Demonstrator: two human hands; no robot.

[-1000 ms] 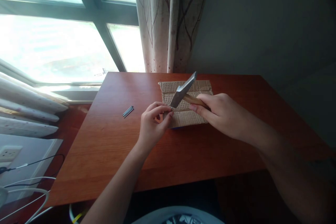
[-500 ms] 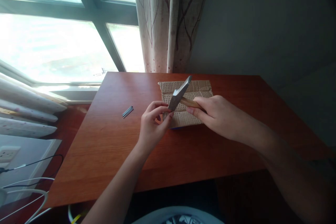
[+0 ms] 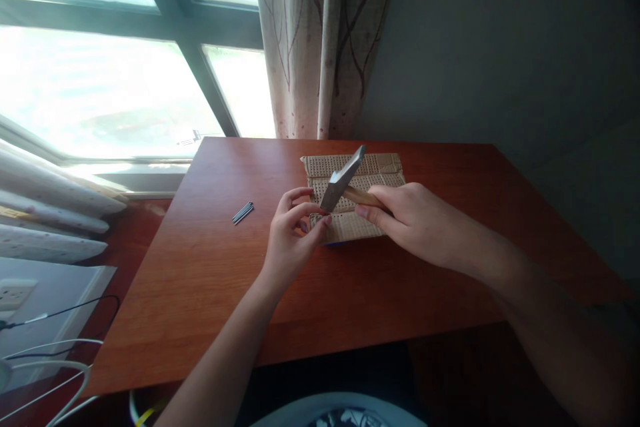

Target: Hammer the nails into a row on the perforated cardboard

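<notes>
My right hand (image 3: 407, 217) is wrapped round the wooden handle of a hammer (image 3: 343, 179). The hammer's metal head hangs over the near left part of a piece of cardboard (image 3: 373, 217) pierced with rows of small holes. Directly below the lower end of the head, my left hand (image 3: 295, 230) has thumb and forefinger pinched together at the cardboard's left edge. Whatever sits between these fingertips is too small and too covered to make out. The other fingers of that hand are loosely bent. Several grey nails (image 3: 243, 213) lie in a bundle on the table, left of my left hand.
The reddish-brown wooden table (image 3: 210, 293) stands by a window (image 3: 125, 93) and a patterned curtain (image 3: 305, 47). A wall socket (image 3: 17, 295) and several cables (image 3: 55, 341) are at the lower left. A white rounded rim (image 3: 345, 403) shows below the table's front edge.
My left fingers have shifted slightly, with the upper fingers spreading a little apart from the forefinger. The hammer, my right hand, the cardboard and the nails look nearly unmoved.
</notes>
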